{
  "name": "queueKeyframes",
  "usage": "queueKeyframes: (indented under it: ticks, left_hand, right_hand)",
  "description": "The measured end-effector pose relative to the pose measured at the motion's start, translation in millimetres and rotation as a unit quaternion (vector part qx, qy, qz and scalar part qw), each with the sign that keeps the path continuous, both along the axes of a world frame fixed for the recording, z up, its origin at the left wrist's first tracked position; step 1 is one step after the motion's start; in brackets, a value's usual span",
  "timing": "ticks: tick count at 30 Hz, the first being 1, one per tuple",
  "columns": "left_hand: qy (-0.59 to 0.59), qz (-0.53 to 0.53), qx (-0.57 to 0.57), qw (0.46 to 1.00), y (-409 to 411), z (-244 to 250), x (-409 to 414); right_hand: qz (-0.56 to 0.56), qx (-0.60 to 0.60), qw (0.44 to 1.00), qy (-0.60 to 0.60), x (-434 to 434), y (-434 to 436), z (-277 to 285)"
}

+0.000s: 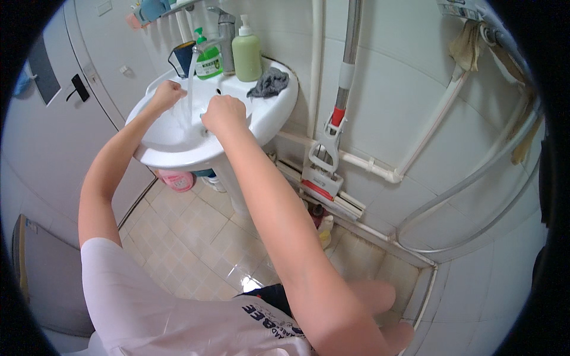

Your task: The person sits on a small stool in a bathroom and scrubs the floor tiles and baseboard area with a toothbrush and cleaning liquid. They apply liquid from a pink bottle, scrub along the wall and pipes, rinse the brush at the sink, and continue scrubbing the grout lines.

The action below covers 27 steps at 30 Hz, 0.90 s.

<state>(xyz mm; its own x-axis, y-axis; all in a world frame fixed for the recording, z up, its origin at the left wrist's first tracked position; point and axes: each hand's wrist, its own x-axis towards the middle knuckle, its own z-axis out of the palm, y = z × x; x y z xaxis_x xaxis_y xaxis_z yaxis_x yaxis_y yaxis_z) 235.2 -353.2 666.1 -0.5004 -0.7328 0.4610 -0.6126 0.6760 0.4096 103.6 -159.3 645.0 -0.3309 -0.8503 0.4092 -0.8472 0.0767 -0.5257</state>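
Water runs from a metal faucet (225, 42) into a white washbasin (178, 155). My left hand (168, 95) is over the basin's left side, beside the stream, with its fingers curled. My right hand (225, 115) is curled over the right part of the basin, knuckles up; a small teal spot shows at its edge, too little to name. Whether either hand holds anything is hidden by the fingers. Behind them stand a dark blue cup (184, 58), a green pump bottle (209, 62) and a pale green pump bottle (247, 55). A crumpled grey cloth (270, 83) lies on the right rim.
A sponge mop (327, 153) leans on the tiled wall right of the basin, near white pipes (374, 170). A shower hose (427, 213) loops at the right. Under the basin is a pink container (178, 180). A door (58, 133) is at the left.
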Motion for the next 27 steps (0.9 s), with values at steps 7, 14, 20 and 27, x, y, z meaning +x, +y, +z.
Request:
queueKeyframes:
  ticks: [7,14,20,27]
  left_hand:
    - [0.089,-0.019,-0.229,0.969,2.6,89.7,-22.7]
    - [0.079,-0.217,-0.529,0.816,-19.8,139.5,-87.3]
    - [-0.079,-0.113,-0.193,0.971,36.4,118.7,-106.2]
    - [-0.125,-0.175,-0.454,0.865,163.8,58.0,-10.6]
  right_hand:
    - [0.003,0.031,0.999,0.021,-3.9,3.4,1.8]
    - [-0.001,-0.031,0.999,0.016,15.8,4.8,9.2]
    - [-0.008,-0.125,0.992,-0.008,-11.7,29.5,-4.6]
    - [0.017,-0.260,0.964,0.048,-42.8,203.7,-16.5]
